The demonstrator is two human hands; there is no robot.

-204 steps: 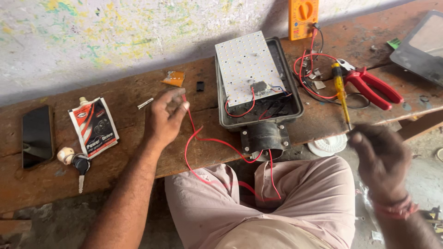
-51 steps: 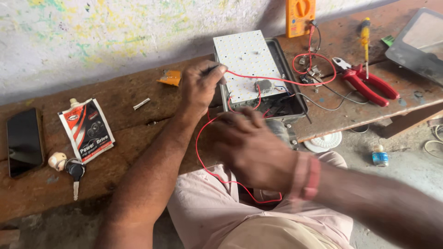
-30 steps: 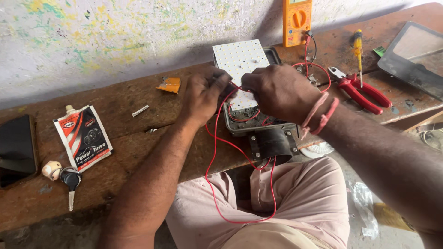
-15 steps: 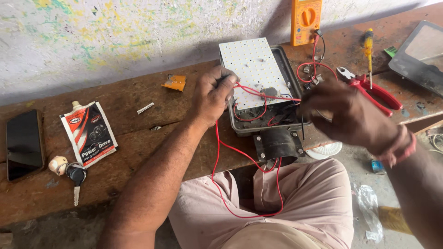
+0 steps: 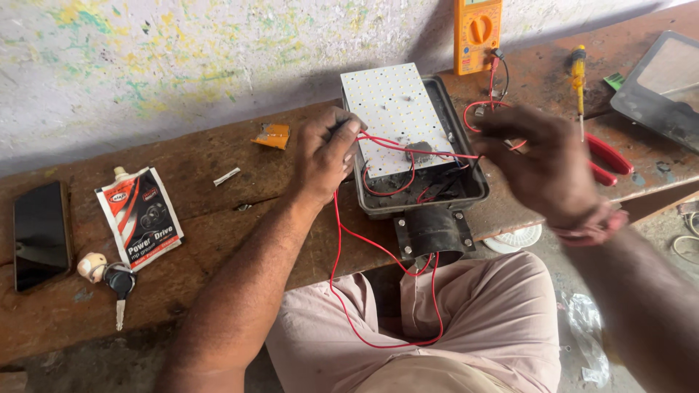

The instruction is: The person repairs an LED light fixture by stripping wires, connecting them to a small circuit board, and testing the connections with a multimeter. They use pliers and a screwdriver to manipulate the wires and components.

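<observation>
Black lamp housing [image 5: 466,196] on wooden bench [image 5: 218,218], holds white LED board [image 5: 397,116] tilted up at rear + red wires [image 5: 393,182] bundled in front. L hand [image 5: 324,156] pinches red lead [image 5: 349,291] at housing's left rim; lead loops down over lap. R hand [image 5: 546,164] blurred, fingers loosely curled above right rim, grip: can't tell. Vs 0.5 s ago: R hand lifted off housing, shifted right.

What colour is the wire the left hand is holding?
Red. The wire runs from the left hand down over the lap, clearest in the head view.
</observation>
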